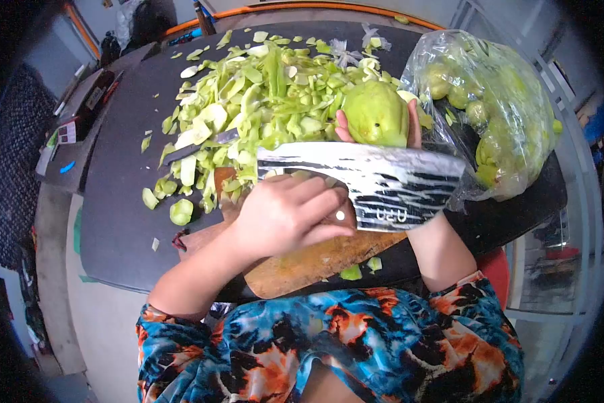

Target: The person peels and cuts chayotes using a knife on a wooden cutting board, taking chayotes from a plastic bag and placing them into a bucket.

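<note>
A cleaver point(409, 185) with a broad shiny blade is gripped at its handle by my left hand point(292, 211), fingers wrapped round it. Beyond the blade, my right hand point(414, 126) cups a large green pear-shaped fruit point(376, 114); the blade hides most of that palm. The fruit has a small dark spot facing me. Beneath the cleaver and my left forearm lies a wooden board point(322, 265). A big heap of pale green peels and pieces point(248, 101) spreads over the dark table point(120, 168) behind my hands.
On the right of the table, a clear plastic bag point(510, 114) holds several green fruits. A few green scraps point(351, 272) lie near the front edge. A red object point(495, 275) shows below the table at the right. Shelving with items point(67, 141) stands at the left.
</note>
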Available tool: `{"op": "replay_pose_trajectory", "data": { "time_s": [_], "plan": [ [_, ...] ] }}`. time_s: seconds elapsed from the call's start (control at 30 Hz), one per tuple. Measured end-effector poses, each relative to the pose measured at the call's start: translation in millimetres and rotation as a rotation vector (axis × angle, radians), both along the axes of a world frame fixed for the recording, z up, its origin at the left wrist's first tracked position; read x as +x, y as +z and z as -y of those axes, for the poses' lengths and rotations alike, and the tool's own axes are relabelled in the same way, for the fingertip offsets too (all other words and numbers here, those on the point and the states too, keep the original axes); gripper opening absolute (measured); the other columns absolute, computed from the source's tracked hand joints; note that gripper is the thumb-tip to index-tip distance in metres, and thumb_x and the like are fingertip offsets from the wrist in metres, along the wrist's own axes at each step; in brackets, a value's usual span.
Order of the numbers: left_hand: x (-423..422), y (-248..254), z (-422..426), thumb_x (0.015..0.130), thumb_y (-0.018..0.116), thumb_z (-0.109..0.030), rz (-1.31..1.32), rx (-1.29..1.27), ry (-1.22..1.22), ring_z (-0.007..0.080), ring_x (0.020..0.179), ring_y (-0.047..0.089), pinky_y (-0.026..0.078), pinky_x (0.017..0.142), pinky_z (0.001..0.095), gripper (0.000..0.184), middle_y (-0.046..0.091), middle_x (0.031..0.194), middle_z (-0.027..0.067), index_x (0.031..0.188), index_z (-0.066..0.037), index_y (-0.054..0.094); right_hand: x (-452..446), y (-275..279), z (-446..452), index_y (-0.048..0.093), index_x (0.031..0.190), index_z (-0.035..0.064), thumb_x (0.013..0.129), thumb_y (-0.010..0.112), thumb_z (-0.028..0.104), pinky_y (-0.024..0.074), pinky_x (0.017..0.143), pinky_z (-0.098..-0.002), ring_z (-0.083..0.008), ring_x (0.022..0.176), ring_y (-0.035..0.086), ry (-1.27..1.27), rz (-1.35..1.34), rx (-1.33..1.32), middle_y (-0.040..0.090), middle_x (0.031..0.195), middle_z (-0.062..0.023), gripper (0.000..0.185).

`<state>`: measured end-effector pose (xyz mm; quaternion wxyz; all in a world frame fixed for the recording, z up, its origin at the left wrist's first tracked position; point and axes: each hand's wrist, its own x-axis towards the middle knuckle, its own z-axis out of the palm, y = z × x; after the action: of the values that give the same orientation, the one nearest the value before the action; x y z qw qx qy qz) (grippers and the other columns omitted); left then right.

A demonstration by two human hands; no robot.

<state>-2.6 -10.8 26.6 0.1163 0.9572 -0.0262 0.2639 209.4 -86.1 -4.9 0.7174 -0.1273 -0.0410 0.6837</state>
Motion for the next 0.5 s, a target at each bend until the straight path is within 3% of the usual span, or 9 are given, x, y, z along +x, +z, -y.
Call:
{"op": "replay_pose_trajectory", "data": {
  "time_s": [0.03, 0.23, 0.3, 0.43, 0.5],
  "plan": [
    [2, -3, 1, 0.071, 0.075, -0.039, 0.013, 0.002, -0.005, 0.0237, 0.062, 0.061, 0.047, 0.053, 0.0337, 0.042, 0.056, 0.073, 0.0054, 0.095, -0.007, 0.062, -11, 8, -6, 0.045, 0.131, 0.0039, 0.082, 0.05, 0.072, 0.0446, 0.1, -0.0507, -0.0348, 0.117, 0.051, -0.191, 0.068, 0.001, 0.05, 0.126, -0.021, 0.084],
    [2, -8, -5, 0.071, 0.075, -0.037, 0.037, -0.011, 0.003, 0.0245, 0.065, 0.062, 0.048, 0.056, 0.0343, 0.042, 0.058, 0.077, 0.0061, 0.096, -0.006, 0.061, -20, 18, -4, 0.047, 0.129, 0.0024, 0.083, 0.051, 0.069, 0.0458, 0.098, -0.0508, -0.0346, 0.111, 0.056, 0.105, -0.013, 0.123, 0.053, 0.123, -0.0256, 0.081],
    [0, -3, -3, 0.071, 0.075, -0.037, 0.032, -0.02, 0.031, 0.0251, 0.066, 0.062, 0.048, 0.056, 0.0346, 0.043, 0.058, 0.076, 0.0071, 0.095, -0.004, 0.06, -25, 19, -3, 0.037, 0.137, 0.0009, 0.086, 0.055, 0.062, 0.0462, 0.098, -0.0469, -0.0344, 0.11, 0.055, 0.045, 0.014, 0.136, 0.045, 0.131, -0.0258, 0.082],
    [-1, -2, -1, 0.072, 0.075, -0.038, 0.065, -0.021, 0.054, 0.0254, 0.064, 0.061, 0.048, 0.056, 0.035, 0.044, 0.057, 0.074, 0.008, 0.095, -0.003, 0.06, -20, 13, -3, 0.036, 0.135, -0.0012, 0.085, 0.056, 0.062, 0.049, 0.095, -0.045, -0.0311, 0.108, 0.056, -0.061, 0.011, 0.062, 0.048, 0.127, -0.0226, 0.084],
    [-1, -2, 1, 0.073, 0.075, -0.038, 0.068, -0.024, 0.065, 0.0256, 0.063, 0.061, 0.048, 0.055, 0.0353, 0.044, 0.057, 0.073, 0.0085, 0.095, -0.003, 0.06, -19, 7, -5, 0.035, 0.135, -0.0005, 0.082, 0.061, 0.061, 0.044, 0.099, -0.0443, -0.03, 0.112, 0.052, -0.121, 0.073, 0.026, 0.046, 0.127, -0.0217, 0.086]
  ]
}}
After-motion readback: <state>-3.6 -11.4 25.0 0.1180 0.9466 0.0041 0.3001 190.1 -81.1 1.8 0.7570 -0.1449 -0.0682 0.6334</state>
